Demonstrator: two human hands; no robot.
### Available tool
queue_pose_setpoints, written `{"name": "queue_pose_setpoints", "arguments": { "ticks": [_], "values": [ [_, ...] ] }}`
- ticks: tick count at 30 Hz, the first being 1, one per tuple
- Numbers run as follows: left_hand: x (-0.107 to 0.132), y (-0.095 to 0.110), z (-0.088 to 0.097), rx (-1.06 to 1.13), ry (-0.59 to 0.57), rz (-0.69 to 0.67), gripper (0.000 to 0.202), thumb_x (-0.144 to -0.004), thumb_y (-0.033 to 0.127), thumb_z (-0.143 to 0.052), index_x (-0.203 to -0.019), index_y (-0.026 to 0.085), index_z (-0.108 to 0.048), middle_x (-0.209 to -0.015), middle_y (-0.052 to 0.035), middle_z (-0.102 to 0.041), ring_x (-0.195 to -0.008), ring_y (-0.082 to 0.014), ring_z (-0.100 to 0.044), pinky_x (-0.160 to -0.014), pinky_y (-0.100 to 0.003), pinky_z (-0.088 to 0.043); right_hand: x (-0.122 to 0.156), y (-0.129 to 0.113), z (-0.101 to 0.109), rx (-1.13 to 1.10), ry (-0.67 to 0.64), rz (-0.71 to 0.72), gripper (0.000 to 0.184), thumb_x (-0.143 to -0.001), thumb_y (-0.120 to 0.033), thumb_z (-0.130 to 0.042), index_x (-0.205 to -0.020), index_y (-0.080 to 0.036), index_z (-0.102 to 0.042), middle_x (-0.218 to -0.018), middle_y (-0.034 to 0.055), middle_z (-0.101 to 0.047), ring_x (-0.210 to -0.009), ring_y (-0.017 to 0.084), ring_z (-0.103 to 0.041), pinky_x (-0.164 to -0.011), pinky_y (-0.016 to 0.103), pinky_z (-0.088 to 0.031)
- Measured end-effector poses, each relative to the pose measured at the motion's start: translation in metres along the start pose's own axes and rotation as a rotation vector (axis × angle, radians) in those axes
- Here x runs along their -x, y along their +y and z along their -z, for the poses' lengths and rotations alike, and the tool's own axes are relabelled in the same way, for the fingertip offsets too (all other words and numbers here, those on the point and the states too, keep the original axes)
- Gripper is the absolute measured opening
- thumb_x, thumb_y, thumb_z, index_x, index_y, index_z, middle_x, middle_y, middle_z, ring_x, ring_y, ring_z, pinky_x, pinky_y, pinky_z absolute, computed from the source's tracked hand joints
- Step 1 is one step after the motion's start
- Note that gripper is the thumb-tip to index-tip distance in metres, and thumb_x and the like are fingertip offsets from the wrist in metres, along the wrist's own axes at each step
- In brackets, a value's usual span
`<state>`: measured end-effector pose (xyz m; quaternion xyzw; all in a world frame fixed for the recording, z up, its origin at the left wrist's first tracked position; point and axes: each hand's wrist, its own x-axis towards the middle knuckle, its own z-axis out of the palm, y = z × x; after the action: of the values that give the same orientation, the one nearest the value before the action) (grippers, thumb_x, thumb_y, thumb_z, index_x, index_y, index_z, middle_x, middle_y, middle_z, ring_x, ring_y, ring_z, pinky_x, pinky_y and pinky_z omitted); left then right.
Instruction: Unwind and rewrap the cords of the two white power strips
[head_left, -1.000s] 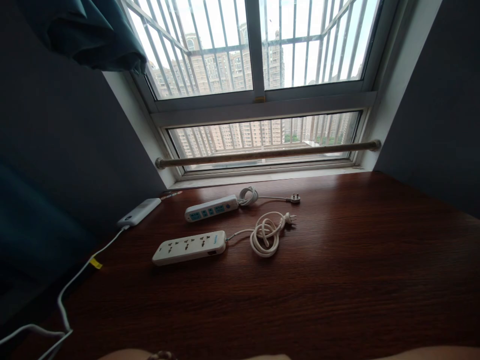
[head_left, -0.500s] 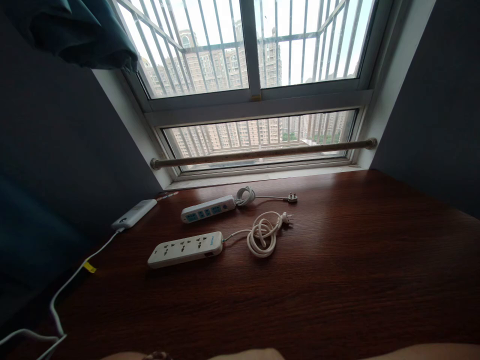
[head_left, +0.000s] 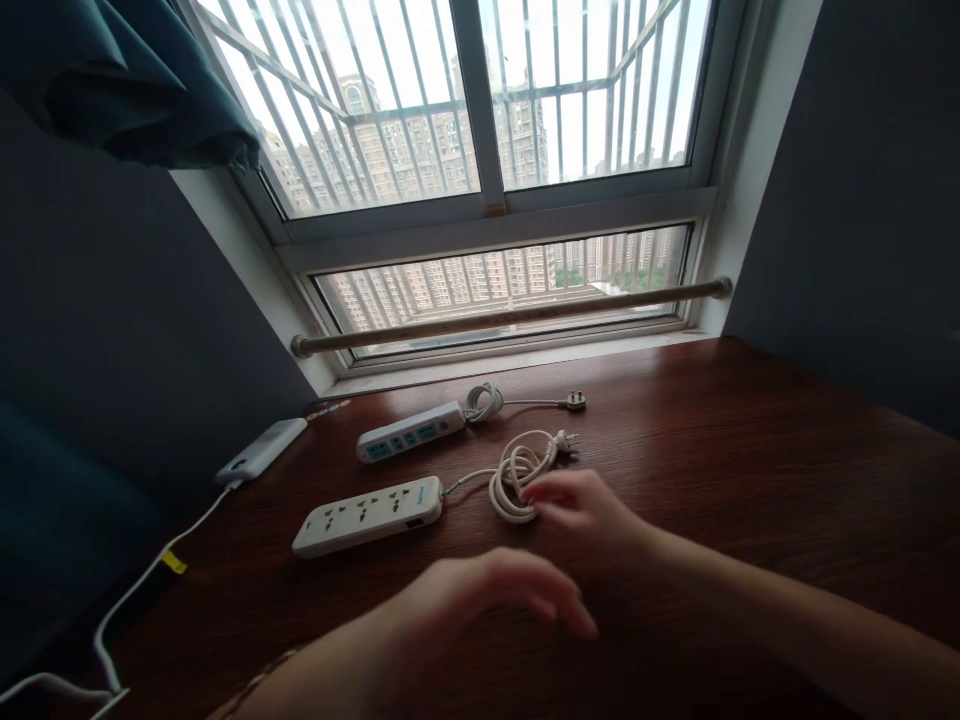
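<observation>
At the far left, a small white box (head_left: 260,451) lies at the edge of the table (head_left: 750,450), and a white cable (head_left: 142,590) runs from it toward the near corner. To the right of it lie two white power strips, roughly parallel: the near power strip (head_left: 367,514) and, behind it, closer to the window, the far power strip (head_left: 410,432).

The left hand (head_left: 480,600) hovers low over the table in front of the near power strip. Its grip is open, the fingers are loosely spread, and it holds nothing.

The coiled cord (head_left: 512,470) of the near power strip lies just right of that strip, and its plug (head_left: 568,438) points away to the right. The right hand (head_left: 581,505) is at this coil, and the fingertips (head_left: 534,493) seem to touch the loops. The grip is open, not closed on anything.

I judge this to be the reach, just before a grasp. Taking the coil calls for closing the fingers around several loops together, so that it does not fall apart.
</observation>
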<state>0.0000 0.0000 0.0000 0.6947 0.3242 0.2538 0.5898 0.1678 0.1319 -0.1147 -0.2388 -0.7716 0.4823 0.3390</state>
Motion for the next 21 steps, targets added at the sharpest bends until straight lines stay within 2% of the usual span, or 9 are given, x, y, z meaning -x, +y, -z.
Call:
{"name": "queue_pose_setpoints", "arguments": {
  "ticks": [2, 3, 5, 7, 9, 12, 14, 16, 21],
  "values": [
    [-0.006, -0.009, 0.026, -0.602, 0.179, 0.068, 0.068, -0.073, 0.048, -0.064, -0.133, 0.03, -0.039, -0.142, -0.0059, -0.037, -0.131, -0.0294, -0.032, -0.11, -0.045, -0.025, -0.03, 0.012, 0.02, 0.345, 0.14, -0.15, 0.02, -0.084, -0.015, -0.058, -0.102, -0.011, -0.065, -0.096, 0.0042, -0.063, -0.084, 0.013, -0.059, -0.076, 0.02, -0.046],
    [-0.007, -0.02, 0.042, -0.808, 0.251, 0.13, 0.072, -0.074, 0.048, -0.062, -0.137, 0.032, -0.031, -0.147, -0.0048, -0.029, -0.134, -0.029, -0.027, -0.111, -0.047, -0.022, -0.043, 0.019, 0.028, 0.424, 0.194, -0.209, 0.024, -0.084, -0.015, -0.058, -0.107, -0.009, -0.063, -0.099, 0.0065, -0.062, -0.087, 0.015, -0.058, -0.078, 0.022, -0.045],
    [-0.002, -0.051, 0.075, -1.095, 0.339, 0.32, 0.089, -0.069, 0.047, -0.066, -0.141, 0.024, -0.021, -0.151, -0.0091, -0.019, -0.139, -0.0324, -0.011, -0.112, -0.051, -0.015, -0.065, 0.033, 0.037, 0.521, 0.22, -0.28, 0.035, -0.083, -0.02, -0.062, -0.114, -0.004, -0.058, -0.105, 0.013, -0.059, -0.095, 0.02, -0.056, -0.084, 0.028, -0.042],
    [0.01, -0.083, 0.104, -1.245, 0.371, 0.555, 0.098, -0.061, 0.045, -0.07, -0.141, 0.017, -0.021, -0.15, -0.0147, -0.017, -0.139, -0.0386, -0.003, -0.109, -0.06, -0.005, -0.079, 0.045, 0.038, 0.588, 0.174, -0.314, 0.041, -0.082, -0.027, -0.065, -0.114, -0.002, -0.058, -0.104, 0.0161, -0.059, -0.102, 0.025, -0.052, -0.087, 0.031, -0.039],
    [0.025, -0.11, 0.124, -1.273, 0.401, 0.723, 0.103, -0.056, 0.046, -0.071, -0.141, 0.014, -0.021, -0.15, -0.0187, -0.015, -0.138, -0.0414, -0.003, -0.107, -0.064, -0.003, -0.087, 0.055, 0.032, 0.637, 0.115, -0.332, 0.043, -0.078, -0.029, -0.069, -0.111, -0.003, -0.06, -0.095, 0.0151, -0.061, -0.101, 0.027, -0.051, -0.087, 0.032, -0.037],
    [0.047, -0.134, 0.141, -1.199, 0.408, 0.775, 0.091, -0.063, 0.05, -0.064, -0.138, 0.013, -0.028, -0.143, -0.0205, -0.028, -0.134, -0.0398, -0.019, -0.106, -0.063, -0.01, -0.091, 0.06, 0.025, 0.685, 0.098, -0.349, 0.037, -0.07, -0.016, -0.072, -0.105, -0.006, -0.063, -0.089, 0.0112, -0.063, -0.091, 0.023, -0.055, -0.082, 0.027, -0.036],
    [0.055, -0.142, 0.148, -1.163, 0.439, 0.695, 0.076, -0.07, 0.052, -0.058, -0.132, 0.014, -0.037, -0.132, -0.0181, -0.041, -0.122, -0.035, -0.038, -0.105, -0.054, -0.025, -0.088, 0.057, 0.023, 0.697, 0.134, -0.368, 0.031, -0.068, -0.009, -0.068, -0.099, -0.012, -0.066, -0.09, 0.0075, -0.063, -0.086, 0.021, -0.056, -0.073, 0.025, -0.035],
    [0.058, -0.147, 0.153, -1.138, 0.459, 0.612, 0.066, -0.073, 0.053, -0.055, -0.126, 0.015, -0.043, -0.122, -0.0148, -0.047, -0.11, -0.0301, -0.048, -0.098, -0.043, -0.035, -0.082, 0.052, 0.022, 0.703, 0.189, -0.383, 0.024, -0.07, -0.009, -0.062, -0.091, -0.017, -0.067, -0.088, 0.004, -0.063, -0.084, 0.02, -0.056, -0.064, 0.026, -0.032],
    [0.051, -0.136, 0.16, -0.974, 0.542, 0.431, 0.058, -0.075, 0.056, -0.055, -0.116, 0.015, -0.053, -0.112, -0.0116, -0.052, -0.102, -0.027, -0.052, -0.091, -0.035, -0.039, -0.061, 0.034, 0.024, 0.69, 0.329, -0.359, 0.015, -0.07, -0.008, -0.055, -0.077, -0.019, -0.062, -0.076, 0.0014, -0.06, -0.075, 0.02, -0.052, -0.058, 0.028, -0.023]
  ]
}}
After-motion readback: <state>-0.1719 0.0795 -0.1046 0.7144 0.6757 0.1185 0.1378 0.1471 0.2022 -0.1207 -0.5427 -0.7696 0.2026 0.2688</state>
